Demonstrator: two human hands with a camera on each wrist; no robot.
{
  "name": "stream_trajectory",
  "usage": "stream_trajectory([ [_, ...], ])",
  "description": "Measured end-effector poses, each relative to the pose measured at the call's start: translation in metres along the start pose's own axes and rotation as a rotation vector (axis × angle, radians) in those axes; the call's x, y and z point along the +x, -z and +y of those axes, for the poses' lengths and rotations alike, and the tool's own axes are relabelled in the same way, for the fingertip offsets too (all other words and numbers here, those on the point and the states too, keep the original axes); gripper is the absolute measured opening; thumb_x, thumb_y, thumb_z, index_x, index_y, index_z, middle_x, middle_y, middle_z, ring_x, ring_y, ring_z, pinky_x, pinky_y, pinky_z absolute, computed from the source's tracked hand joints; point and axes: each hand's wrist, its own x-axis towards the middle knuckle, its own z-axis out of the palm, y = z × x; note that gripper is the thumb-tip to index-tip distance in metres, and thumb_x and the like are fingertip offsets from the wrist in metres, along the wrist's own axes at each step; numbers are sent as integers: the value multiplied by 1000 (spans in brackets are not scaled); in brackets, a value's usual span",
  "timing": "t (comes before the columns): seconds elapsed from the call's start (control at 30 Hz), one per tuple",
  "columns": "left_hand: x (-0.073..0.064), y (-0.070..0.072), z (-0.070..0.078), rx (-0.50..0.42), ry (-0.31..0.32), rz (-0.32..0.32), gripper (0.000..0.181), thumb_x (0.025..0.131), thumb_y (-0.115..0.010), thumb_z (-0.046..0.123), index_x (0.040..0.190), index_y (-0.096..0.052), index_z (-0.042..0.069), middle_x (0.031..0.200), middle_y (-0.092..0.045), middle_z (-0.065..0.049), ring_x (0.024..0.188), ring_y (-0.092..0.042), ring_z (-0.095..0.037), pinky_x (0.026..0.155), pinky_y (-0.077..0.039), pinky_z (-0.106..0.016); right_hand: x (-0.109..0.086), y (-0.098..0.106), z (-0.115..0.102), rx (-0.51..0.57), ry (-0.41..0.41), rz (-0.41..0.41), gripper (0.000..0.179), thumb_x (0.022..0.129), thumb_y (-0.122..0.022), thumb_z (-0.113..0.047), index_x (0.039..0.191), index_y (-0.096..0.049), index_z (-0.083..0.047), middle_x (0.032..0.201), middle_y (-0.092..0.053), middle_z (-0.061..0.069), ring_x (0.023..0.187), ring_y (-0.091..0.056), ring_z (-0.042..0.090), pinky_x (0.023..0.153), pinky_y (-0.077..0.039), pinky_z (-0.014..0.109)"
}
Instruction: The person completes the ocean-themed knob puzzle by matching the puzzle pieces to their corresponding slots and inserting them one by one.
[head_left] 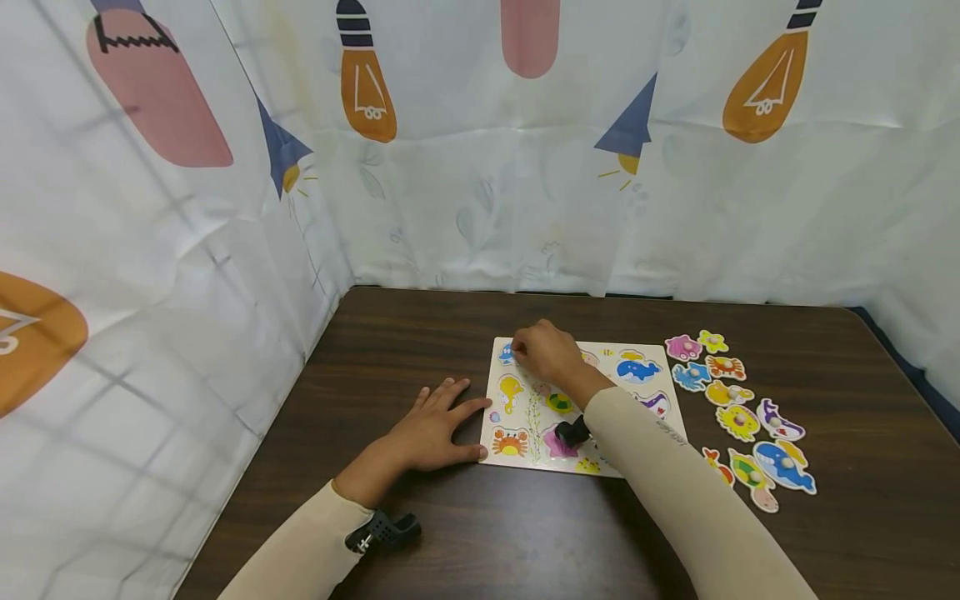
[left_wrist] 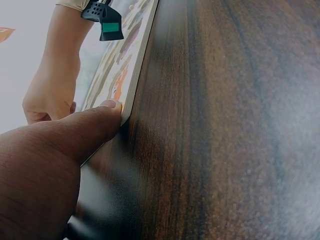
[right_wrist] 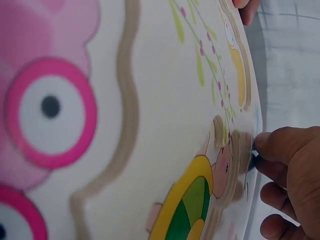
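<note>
A cream puzzle board (head_left: 529,392) with printed sea creatures and cut-out recesses lies on the table. At its far left corner my right hand (head_left: 553,357) pinches a small blue puzzle piece (right_wrist: 253,161) between thumb and forefinger, its shape mostly hidden by the fingers. Blue also shows beside these fingertips in the head view. My left hand (head_left: 429,432) rests at the board's left side, fingers spread. Its thumb (left_wrist: 107,112) presses the near left corner, and its forefinger reaches the left edge. A printed turtle (right_wrist: 187,200) and a yellow seahorse (head_left: 511,393) show on the board.
Several loose puzzle pieces lie right of the board, among them a blue whale (head_left: 783,465), an orange crab (head_left: 726,367) and a pink piece (head_left: 683,347). The dark wooden table (head_left: 420,333) ends at a printed white curtain (head_left: 480,225) behind and on the left.
</note>
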Motion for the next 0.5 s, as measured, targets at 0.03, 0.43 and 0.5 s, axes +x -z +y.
stream_trajectory([
  [0.03,0,0,0,0,-1,3,77,90,-64,67,157,-41,37,168,-20,-10,155,-12,-35,121,-9,-60,0,1,0,0,2,-7,15,100,-68,-28,109,-77,-20,101,-70,-6,102,-56,18,83,-54,42],
  [0.43,0,-1,0,1,4,3,77,90,-65,67,157,-41,36,168,-21,-9,156,-12,-34,121,-8,-60,-15,13,11,25,-27,-67,21,98,-71,-27,116,-75,-17,111,-70,-3,112,-55,19,92,-53,44],
  [0.5,0,-1,-1,5,5,0,77,90,-64,67,157,-41,37,169,-20,-9,156,-11,-34,122,-8,-60,-19,15,14,33,-33,-69,22,98,-72,-27,117,-75,-17,111,-70,-2,113,-55,20,93,-53,46],
])
